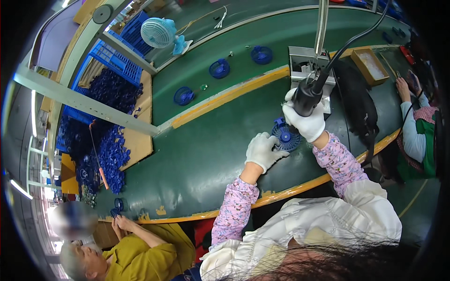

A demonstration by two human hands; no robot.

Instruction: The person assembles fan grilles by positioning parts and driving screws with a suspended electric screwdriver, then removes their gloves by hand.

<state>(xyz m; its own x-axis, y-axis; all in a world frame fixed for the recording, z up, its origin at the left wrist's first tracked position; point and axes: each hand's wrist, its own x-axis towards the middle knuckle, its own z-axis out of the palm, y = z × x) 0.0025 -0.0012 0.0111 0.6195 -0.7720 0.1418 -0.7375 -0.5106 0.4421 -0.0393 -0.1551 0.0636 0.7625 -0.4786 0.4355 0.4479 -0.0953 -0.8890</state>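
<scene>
My left hand [265,152], in a white glove, grips the near-left edge of a small blue fan with a round grille [287,139], which lies on the green work surface [211,154]. In my white-gloved right hand [307,122] is a black electric screwdriver [307,99], its cable running up to the right. The screwdriver is held just above and to the right of the fan. My right fingers wrap round its body; the tip is hidden. Just beyond stands a metal box-shaped device [300,58].
Three blue fan cages [219,69] sit on the belt [197,79] beyond the yellow edge strip. Blue parts [105,145] heap at left, near a light-blue desk fan [161,33]. A black bag [356,98] and a carton [370,65] lie right. Co-workers [140,253] sit at both sides.
</scene>
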